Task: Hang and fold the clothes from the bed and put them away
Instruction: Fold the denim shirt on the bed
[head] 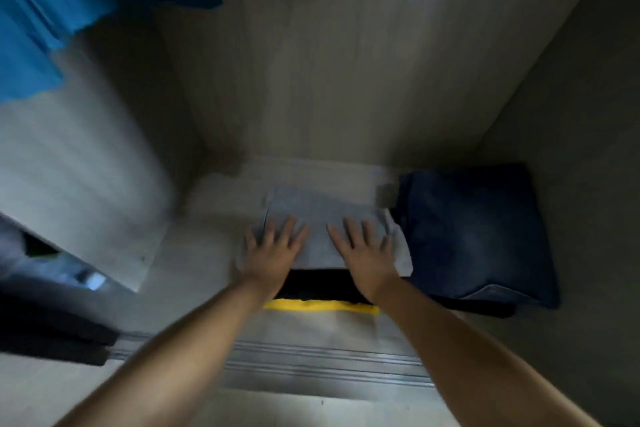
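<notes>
- Head view: both hands lie flat, fingers straight and spread, on a folded pale grey-white cloth garment (322,215) that tops a small stack on the wardrobe shelf (194,253). The left hand (273,250) presses its left half, the right hand (363,253) its right half; neither grips anything.
- Step in hand, as I judge it: putting away. The folded piece is being set down and smoothed onto the pile.
- The stack sits about mid-shelf, closer to the front edge. Beneath the pale garment a folded black garment (318,284) shows, and under that a strip of yellow fabric (318,306) peeks out toward the front edge.
- The pale garment looks soft and thin, its right edge hanging a little past the pile.
- A folded dark blue denim garment (474,236) lies just beside the stack, in the shelf's right back corner.
- Bright blue hanging cloth (31,21) shows upper left, blurred.
- Next move probably calls for lifting both palms straight off without dragging the top layer, then going back for more clothes.
</notes>
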